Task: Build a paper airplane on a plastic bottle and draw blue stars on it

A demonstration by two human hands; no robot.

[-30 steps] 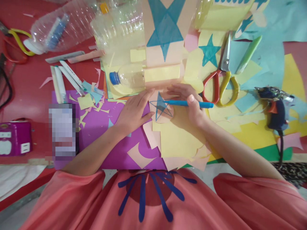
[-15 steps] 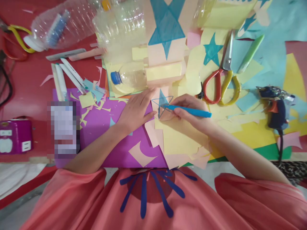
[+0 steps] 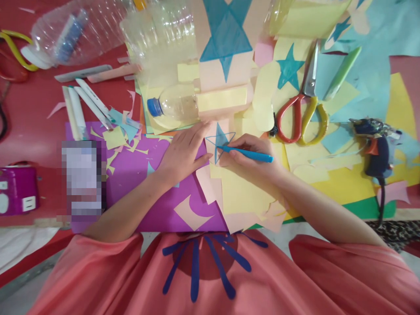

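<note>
My right hand (image 3: 254, 153) is closed round a blue marker (image 3: 252, 154), its tip on a small star drawing (image 3: 222, 136). The star is outlined in blue on pale peach paper (image 3: 215, 179), and its upper point and middle are coloured in. My left hand (image 3: 185, 148) lies flat with fingers stretched out, its fingertips at the left edge of that paper. Just beyond the hands lies a small clear bottle (image 3: 179, 103) with a blue cap and a strip of paper around it. A larger blue star (image 3: 226, 35) on peach paper is at the top.
Scissors (image 3: 308, 100), a green cutter (image 3: 344, 72) and a glue gun (image 3: 377, 148) lie on the right. Several white markers (image 3: 93, 103), paper scraps (image 3: 114, 138) and a blurred-out phone (image 3: 83, 179) are on the left. Large clear bottles (image 3: 85, 33) lie at the back left.
My right hand has moved the marker tip a little left and down across the star. The star's middle shows slightly more blue. My left hand stays flat, and the whole view has shifted slightly.
</note>
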